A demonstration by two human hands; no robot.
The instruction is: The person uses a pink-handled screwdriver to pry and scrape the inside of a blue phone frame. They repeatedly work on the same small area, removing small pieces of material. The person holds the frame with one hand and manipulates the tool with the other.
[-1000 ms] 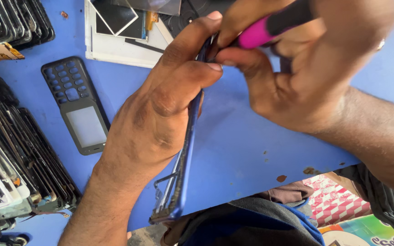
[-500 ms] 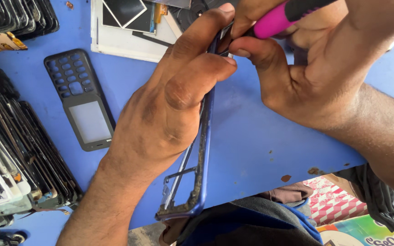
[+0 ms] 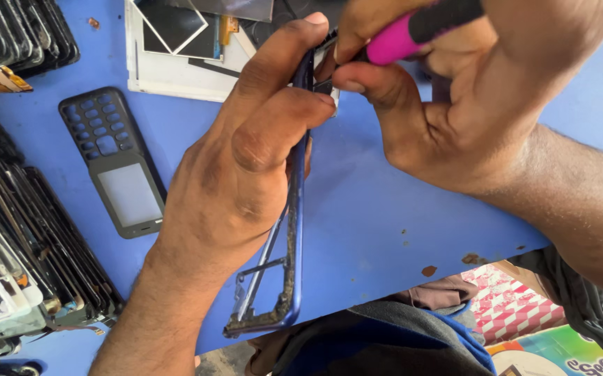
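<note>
Tilted more upright now, the phone frame (image 3: 291, 230) sits clamped in the left hand (image 3: 238, 174) while the right hand (image 3: 468, 90), fingers (image 3: 374, 87) tight round a pink-handled tool (image 3: 420, 28), picks at its top edge, calling for steady prying.

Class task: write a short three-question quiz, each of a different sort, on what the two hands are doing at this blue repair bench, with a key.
1. True or false: the left hand grips a blue phone frame held on edge.
2. What does the right hand hold? A) pink-handled tool B) tweezers C) brush
3. Fill in: the grey keypad phone cover lies flat on the ____ table, to the frame's left in the picture.

Key: 1 true; 2 A; 3 blue.
</note>
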